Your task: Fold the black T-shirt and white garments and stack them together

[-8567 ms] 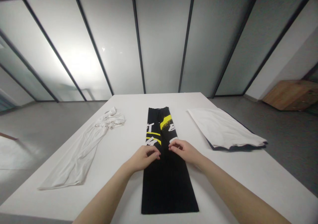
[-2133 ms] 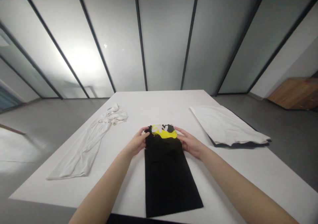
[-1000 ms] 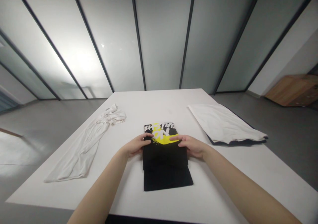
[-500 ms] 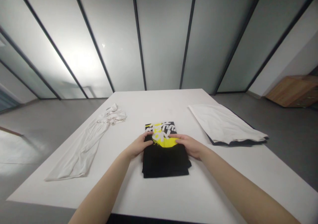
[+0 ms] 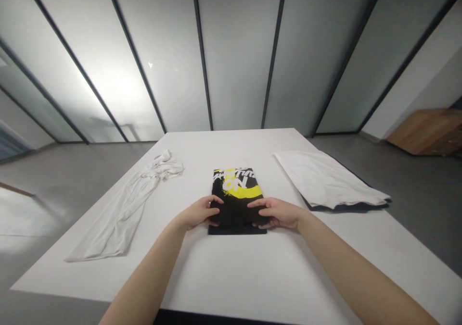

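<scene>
A folded black T-shirt (image 5: 234, 209) with yellow and white lettering lies at the middle of the white table. On its left edge, my left hand (image 5: 202, 212) grips the cloth, thumb and forefinger on top. My right hand (image 5: 277, 213) has the right edge in the same way, some fingers tucked along the side. Below the hands, a darker strip of the fabric sticks out at the near end. How far the fingers reach beneath the cloth is hidden.
To the left, a crumpled white garment (image 5: 135, 205) stretches along the table (image 5: 231, 277). Flat on the right lies a white cloth (image 5: 325, 178) with dark fabric under it. Frosted glass panels (image 5: 238, 56) stand behind, and a wooden cabinet (image 5: 422, 132) is at the far right.
The black T-shirt has shifted away from me, its near end farther up the table. My hands have moved from beside the print to the plain lower part. The white garments stay put.
</scene>
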`<state>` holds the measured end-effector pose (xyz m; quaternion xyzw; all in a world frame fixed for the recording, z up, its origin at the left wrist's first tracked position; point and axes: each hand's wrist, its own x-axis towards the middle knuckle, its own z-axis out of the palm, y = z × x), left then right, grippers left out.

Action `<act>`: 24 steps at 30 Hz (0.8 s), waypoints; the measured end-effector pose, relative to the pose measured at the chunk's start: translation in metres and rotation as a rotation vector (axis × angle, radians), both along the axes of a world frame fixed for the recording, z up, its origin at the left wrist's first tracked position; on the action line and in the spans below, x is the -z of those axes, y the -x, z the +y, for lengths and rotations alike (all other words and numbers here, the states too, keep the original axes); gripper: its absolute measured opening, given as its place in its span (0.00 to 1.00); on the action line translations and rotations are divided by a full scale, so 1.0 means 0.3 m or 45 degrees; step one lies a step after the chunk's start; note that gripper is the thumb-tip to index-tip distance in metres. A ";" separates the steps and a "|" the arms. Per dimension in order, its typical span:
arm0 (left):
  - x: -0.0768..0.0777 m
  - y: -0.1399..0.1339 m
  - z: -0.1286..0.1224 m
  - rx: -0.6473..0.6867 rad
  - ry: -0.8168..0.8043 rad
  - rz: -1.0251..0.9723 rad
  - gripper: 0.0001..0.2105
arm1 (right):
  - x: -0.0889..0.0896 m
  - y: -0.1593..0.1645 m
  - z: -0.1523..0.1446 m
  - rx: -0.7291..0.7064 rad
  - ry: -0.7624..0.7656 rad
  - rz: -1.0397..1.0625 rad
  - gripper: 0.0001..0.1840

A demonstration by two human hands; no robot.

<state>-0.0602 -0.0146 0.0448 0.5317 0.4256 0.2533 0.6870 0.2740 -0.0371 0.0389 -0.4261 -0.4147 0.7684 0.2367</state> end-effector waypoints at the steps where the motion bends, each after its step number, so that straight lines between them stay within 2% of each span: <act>1: -0.006 0.004 0.001 -0.009 0.002 -0.005 0.21 | -0.004 0.007 -0.004 -0.006 0.002 0.020 0.28; 4: -0.020 0.028 0.008 0.019 0.044 -0.023 0.19 | -0.005 0.019 -0.014 -0.076 0.009 0.050 0.30; 8: -0.021 0.054 0.008 0.127 0.106 0.105 0.21 | 0.005 0.006 -0.015 -0.127 0.005 0.074 0.29; 11: -0.010 0.047 0.001 0.110 0.080 0.176 0.25 | 0.013 -0.001 -0.002 0.002 -0.046 -0.038 0.28; 14: 0.002 0.036 -0.001 0.146 0.083 0.197 0.29 | 0.019 0.002 0.014 0.090 -0.159 -0.272 0.29; 16: 0.005 0.033 -0.001 0.223 0.127 0.238 0.31 | 0.018 0.004 0.019 0.010 -0.209 -0.408 0.31; 21: -0.019 0.052 -0.003 0.476 0.191 0.358 0.38 | -0.012 -0.019 0.015 -0.416 -0.217 -0.566 0.36; 24: -0.036 0.069 0.000 0.501 0.156 0.450 0.37 | -0.025 -0.037 0.017 -0.419 -0.300 -0.734 0.34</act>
